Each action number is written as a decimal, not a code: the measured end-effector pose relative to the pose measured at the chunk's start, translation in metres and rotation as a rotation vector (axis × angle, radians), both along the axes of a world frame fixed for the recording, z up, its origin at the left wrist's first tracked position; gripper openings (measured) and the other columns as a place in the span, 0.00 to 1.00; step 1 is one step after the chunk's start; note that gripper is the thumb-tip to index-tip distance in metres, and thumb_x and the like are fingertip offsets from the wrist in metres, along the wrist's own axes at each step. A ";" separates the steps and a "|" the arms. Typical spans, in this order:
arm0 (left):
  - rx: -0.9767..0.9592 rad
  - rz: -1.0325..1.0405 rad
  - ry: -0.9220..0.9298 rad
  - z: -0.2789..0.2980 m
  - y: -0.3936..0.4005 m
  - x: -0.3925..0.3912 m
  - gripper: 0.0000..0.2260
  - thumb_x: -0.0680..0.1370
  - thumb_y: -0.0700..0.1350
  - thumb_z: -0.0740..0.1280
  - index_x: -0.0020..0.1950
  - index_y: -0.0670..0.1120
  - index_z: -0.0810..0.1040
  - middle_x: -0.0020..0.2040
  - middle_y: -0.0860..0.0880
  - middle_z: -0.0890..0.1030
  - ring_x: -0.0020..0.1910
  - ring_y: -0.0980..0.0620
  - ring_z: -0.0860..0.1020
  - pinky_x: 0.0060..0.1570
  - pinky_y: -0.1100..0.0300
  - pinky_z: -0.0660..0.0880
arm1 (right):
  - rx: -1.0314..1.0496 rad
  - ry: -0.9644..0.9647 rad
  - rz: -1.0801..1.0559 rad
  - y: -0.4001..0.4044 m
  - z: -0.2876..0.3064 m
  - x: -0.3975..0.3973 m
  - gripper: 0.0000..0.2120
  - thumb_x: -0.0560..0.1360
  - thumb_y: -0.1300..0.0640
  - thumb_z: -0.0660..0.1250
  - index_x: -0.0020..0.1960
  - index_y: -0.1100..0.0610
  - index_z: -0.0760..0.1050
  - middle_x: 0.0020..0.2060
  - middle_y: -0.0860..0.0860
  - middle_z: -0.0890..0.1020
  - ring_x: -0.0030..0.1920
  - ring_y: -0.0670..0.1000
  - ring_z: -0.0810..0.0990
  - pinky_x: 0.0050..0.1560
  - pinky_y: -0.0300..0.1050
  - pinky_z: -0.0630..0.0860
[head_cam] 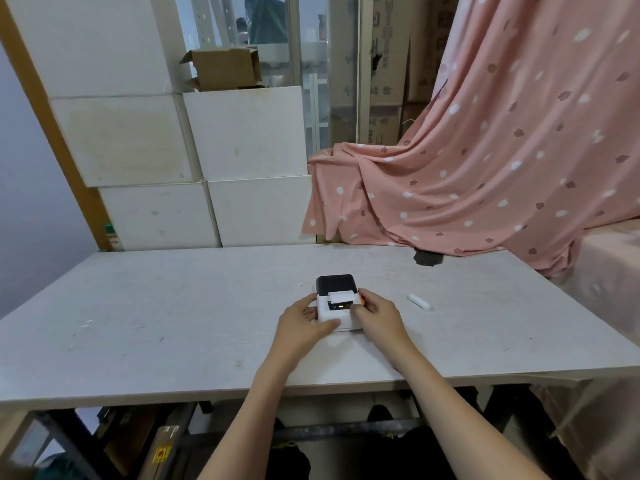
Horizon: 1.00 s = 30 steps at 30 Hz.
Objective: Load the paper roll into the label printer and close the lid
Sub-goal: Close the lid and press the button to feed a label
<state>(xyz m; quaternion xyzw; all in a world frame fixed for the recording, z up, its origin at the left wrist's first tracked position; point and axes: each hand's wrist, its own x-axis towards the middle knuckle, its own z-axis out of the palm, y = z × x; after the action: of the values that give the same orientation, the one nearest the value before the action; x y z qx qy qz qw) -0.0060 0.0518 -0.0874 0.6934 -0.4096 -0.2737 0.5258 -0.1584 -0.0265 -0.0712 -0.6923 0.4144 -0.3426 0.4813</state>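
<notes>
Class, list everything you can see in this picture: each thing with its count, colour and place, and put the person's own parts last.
Label printer: one, white body with dark lid, table centre, between the hands.
Paper strip: one, white, emerging at the printer's top.
Small stick-like object: one, white, on the table right of the printer.
Table: one, pale grey, foreground.
Large boxes: about six, white, stacked behind the table.
Cardboard box: one, brown, open, atop the stack.
Patterned cloth: one, pink, draped at right.
Left hand: one, bare, against the printer's left side.
Right hand: one, bare, against its right side.

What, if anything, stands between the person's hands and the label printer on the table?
Nothing visible does. The left hand and right hand already rest on the label printer; the small white object lies apart, to its right.
</notes>
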 end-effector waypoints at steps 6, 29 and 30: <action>-0.031 0.016 -0.076 -0.004 -0.002 -0.001 0.30 0.68 0.46 0.80 0.69 0.53 0.76 0.58 0.54 0.82 0.55 0.61 0.80 0.55 0.64 0.78 | 0.041 -0.010 -0.035 0.000 0.004 0.008 0.15 0.75 0.54 0.68 0.61 0.47 0.80 0.51 0.45 0.84 0.55 0.49 0.82 0.57 0.50 0.80; -0.059 -0.044 -0.132 -0.005 -0.002 -0.002 0.23 0.72 0.49 0.77 0.63 0.66 0.76 0.52 0.62 0.82 0.53 0.65 0.81 0.52 0.70 0.75 | -0.156 0.154 0.110 0.005 -0.011 0.000 0.21 0.79 0.47 0.64 0.72 0.41 0.69 0.57 0.41 0.83 0.57 0.45 0.81 0.60 0.45 0.78; -0.060 -0.050 -0.141 -0.005 -0.001 -0.002 0.22 0.72 0.50 0.77 0.60 0.68 0.75 0.52 0.62 0.83 0.53 0.65 0.81 0.52 0.71 0.76 | -0.187 0.199 0.120 0.006 -0.013 0.000 0.25 0.79 0.45 0.64 0.75 0.42 0.65 0.60 0.42 0.82 0.59 0.46 0.80 0.60 0.45 0.77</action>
<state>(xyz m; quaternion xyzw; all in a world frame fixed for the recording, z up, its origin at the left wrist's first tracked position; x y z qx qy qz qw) -0.0081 0.0510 -0.0922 0.6846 -0.4710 -0.2248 0.5090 -0.1581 -0.0207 -0.0843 -0.7881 0.3843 -0.2801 0.3909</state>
